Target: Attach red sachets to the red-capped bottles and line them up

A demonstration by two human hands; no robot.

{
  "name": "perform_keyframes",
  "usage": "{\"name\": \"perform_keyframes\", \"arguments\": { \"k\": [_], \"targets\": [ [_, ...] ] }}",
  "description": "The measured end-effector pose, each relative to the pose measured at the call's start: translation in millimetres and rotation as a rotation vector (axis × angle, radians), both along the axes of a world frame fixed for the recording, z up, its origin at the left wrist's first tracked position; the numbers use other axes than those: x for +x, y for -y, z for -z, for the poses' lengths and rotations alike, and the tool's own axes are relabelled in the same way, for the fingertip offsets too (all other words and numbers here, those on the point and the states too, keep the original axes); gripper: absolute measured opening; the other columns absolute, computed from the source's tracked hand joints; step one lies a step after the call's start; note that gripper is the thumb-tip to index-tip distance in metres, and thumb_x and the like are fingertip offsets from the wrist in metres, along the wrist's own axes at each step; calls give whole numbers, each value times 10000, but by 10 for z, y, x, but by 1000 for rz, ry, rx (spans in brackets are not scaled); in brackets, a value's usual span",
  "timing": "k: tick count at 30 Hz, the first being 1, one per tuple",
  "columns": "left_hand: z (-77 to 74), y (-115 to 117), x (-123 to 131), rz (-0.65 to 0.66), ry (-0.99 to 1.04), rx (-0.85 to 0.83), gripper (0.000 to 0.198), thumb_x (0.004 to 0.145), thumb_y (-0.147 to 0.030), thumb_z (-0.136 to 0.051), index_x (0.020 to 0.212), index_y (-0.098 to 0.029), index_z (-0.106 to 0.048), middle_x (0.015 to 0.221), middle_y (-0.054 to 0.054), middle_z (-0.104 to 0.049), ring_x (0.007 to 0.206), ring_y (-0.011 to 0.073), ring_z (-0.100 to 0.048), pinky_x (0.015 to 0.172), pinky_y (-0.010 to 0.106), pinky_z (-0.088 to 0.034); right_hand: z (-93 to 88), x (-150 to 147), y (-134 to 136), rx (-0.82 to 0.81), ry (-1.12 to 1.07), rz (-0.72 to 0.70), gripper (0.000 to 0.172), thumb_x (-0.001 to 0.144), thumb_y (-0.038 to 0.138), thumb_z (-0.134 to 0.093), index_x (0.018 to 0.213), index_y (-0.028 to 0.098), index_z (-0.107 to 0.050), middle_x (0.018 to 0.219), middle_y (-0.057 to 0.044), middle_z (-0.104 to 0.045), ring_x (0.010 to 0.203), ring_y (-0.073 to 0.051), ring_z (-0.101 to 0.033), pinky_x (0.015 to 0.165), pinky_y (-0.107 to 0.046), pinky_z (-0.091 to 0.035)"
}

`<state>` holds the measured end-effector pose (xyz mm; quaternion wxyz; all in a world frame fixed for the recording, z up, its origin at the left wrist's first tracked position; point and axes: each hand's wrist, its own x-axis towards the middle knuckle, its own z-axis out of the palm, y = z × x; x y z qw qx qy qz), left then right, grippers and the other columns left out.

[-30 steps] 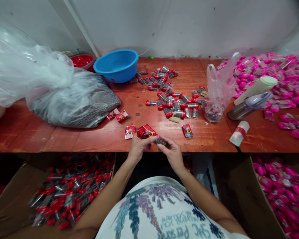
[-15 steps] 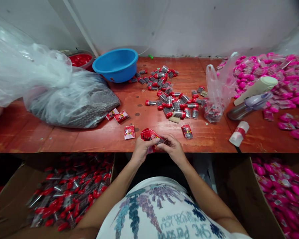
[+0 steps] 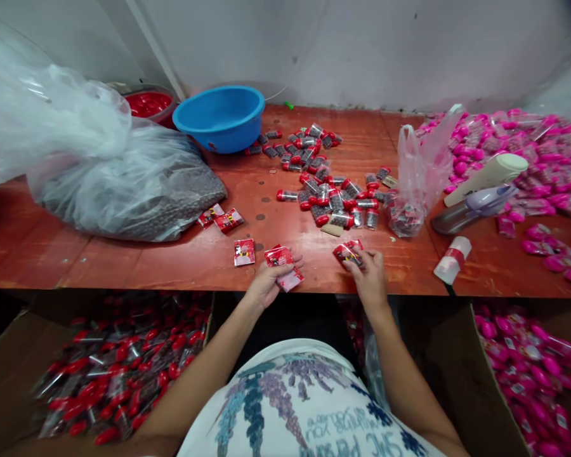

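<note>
the right hand [image 3: 373, 282] has moved off to the right, well apart from the left hand [image 3: 266, 284], where half a second ago the two met at one handful. a red packet [image 3: 346, 251] is now at the right thumb and fingers, near the spot where a single packet lay before; whether they pinch it or only touch it, i cannot tell. the left hand is clamped on red packets [image 3: 280, 256], thumb on top, near the front edge of the table [image 3: 290, 225]. a lone packet [image 3: 244, 252] lies to the left of that hand, as before, and the red-capped bottles [image 3: 337, 202], blue basin [image 3: 216, 120] and clear bag of dark beads [image 3: 166, 197] have stayed put
</note>
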<state>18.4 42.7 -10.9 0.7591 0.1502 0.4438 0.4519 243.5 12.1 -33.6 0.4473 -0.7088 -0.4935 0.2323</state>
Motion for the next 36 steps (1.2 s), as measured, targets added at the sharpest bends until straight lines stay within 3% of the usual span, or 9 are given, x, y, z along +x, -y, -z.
{"name": "perform_keyframes", "arguments": {
  "k": [2, 5, 11, 17, 21, 24, 27, 31, 36],
  "targets": [
    [0, -3, 41, -27, -2, -14, 458, 576, -43, -773, 1000, -142, -634, 954, 125, -729, 833, 260, -702, 702, 398, -583, -56, -142, -7, 72, 71, -91, 320, 774, 385, -669, 1060, 244, -690, 1062, -90, -574, 830, -211, -575, 751, -358, -484],
    [0, -14, 116, -72, -18, -24, 352, 535, -50, -800, 855, -114, -669, 793, 88, -733, 677, 206, -695, 662, 331, -581, -126, -536, -78, 75, -43, -385, 238, 792, 298, -662, 1026, 260, -678, 942, -52, -624, 784, -191, -579, 716, -316, -488],
    [3, -112, -6, -217, -47, 56, 250, 558, -122, -812, 780, -117, -696, 768, 62, -727, 664, 173, -689, 667, 275, -566, -137, -949, -398, 89, -99, -583, 282, 820, 208, -608, 1092, 266, -654, 910, -18, -670, 806, -174, -602, 747, -294, -486],
    [-12, -236, -183, -349, -108, 55, 304, 461, -78, -843, 685, -120, -642, 615, -1, -678, 547, 144, -646, 572, 261, -549, -137, -727, -876, 89, 165, -814, 333, 901, 173, -489, 1191, 277, -616, 977, -33, -695, 872, -174, -623, 806, -306, -483],
    [-24, -279, -251, -398, -50, -32, 297, 497, -66, -835, 676, -138, -609, 599, -21, -656, 520, 128, -628, 542, 253, -543, -141, -342, -1339, 89, 629, -610, 337, 850, 120, -543, 1163, 195, -643, 1293, -145, -568, 1104, -288, -517, 950, -447, -400],
    [-37, -292, -313, -387, 21, -110, 219, 582, -52, -792, 674, -136, -613, 616, 1, -658, 524, 126, -624, 548, 259, -551, -94, -221, -1553, 69, 778, -717, 306, 850, 87, -525, 1102, 197, -660, 1260, -120, -594, 1125, -281, -481, 967, -435, -376],
    [-55, -297, -356, -372, 95, -197, 147, 678, -45, -727, 663, -134, -611, 613, 12, -649, 513, 120, -611, 532, 257, -550, -38, -330, -1524, 68, 799, -816, 214, 878, 126, -511, 993, 198, -676, 1099, -108, -655, 1099, -259, -486, 965, -399, -370],
    [-67, -300, -375, -405, 156, -244, 136, 768, -34, -636, 673, -125, -603, 626, 20, -644, 510, 121, -608, 522, 268, -551, 2, -609, -1210, 96, 770, -867, 187, 891, 214, -515, 1016, 149, -638, 1074, -150, -633, 1086, -288, -498, 961, -437, -357],
    [-49, -290, -397, -433, 182, -219, 156, 821, -44, -573, 686, -120, -590, 616, 26, -647, 505, 127, -612, 515, 270, -543, -37, -869, -639, 73, 180, -748, 255, 932, 278, -444, 1104, 155, -586, 994, -90, -644, 891, -202, -590, 794, -306, -460]
  ]
}}
